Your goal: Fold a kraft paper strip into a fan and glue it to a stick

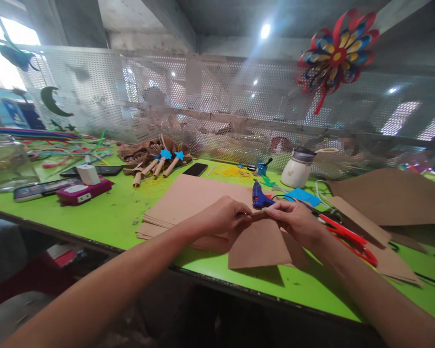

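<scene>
Both my hands pinch the folded upper edge of a sheet of brown paper (260,244), whose lower part hangs down toward the table's front edge. My left hand (228,217) closes on the left end of the fold, its fingertips partly hidden. On the right end, my right hand (293,220) grips with thumb and fingers. A stack of brown paper sheets (192,193) lies beneath and behind my left hand. Just beyond the hands rests a blue glue gun (261,195). Scissors with red handles (351,239) lie beside my right forearm.
Brown paper fans with blue stars (166,154) lie at the back left. A purple box-like device (83,191), phones and a glass jar (9,162) stand left. A white flask (297,166), blue paper (302,196) and large brown sheets (391,195) are right. A perforated panel (199,96) borders the green table.
</scene>
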Demonstrator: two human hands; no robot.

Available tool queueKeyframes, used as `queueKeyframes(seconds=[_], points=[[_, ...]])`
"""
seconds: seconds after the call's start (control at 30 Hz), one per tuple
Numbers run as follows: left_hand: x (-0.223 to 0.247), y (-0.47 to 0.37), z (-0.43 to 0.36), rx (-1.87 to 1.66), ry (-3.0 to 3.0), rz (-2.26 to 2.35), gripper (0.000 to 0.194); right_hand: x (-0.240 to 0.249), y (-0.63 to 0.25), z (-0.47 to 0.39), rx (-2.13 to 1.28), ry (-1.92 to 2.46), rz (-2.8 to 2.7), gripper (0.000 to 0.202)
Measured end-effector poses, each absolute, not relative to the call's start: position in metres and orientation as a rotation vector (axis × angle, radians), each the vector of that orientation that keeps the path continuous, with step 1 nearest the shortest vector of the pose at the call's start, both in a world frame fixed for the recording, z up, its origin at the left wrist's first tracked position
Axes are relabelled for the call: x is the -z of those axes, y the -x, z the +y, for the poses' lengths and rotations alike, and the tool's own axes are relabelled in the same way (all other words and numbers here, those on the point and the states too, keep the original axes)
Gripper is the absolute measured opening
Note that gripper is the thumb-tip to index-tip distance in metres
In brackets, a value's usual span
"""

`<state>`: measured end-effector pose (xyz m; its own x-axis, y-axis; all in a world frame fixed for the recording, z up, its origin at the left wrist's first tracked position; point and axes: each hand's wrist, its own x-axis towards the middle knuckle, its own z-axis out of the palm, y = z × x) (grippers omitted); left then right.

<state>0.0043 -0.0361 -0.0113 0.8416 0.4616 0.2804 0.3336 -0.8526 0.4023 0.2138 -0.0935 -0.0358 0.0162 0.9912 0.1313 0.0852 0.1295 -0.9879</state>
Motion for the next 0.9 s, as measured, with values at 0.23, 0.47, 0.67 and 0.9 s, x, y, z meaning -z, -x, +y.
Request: queueKeyframes(seconds=[0.23, 0.47, 0.67, 0.9], points=[[0.011, -0.004, -0.032, -0.546, -2.607, 0.557, 0.023, 0.031, -0.214, -0.098, -1.245, 1.071, -1.374, 0.033], [0.009, -0.003, -0.033, -0.621, -2.579, 0.484, 0.024, 0.027, -0.215, -0.101, -1.07, 1.035, -1.65, 0.048], [0.012, -0.002, -0.033, -0.635, -2.582, 0.444, 0.025, 0.021, -0.21, -0.104, -0.787, 1.206, -1.685, 0.025], [0.009, 0.001, -0.028, -0.484, -2.612, 0.552, 0.024, 0.025, -0.212, -0.101, -0.635, 1.239, -1.656, 0.02]])
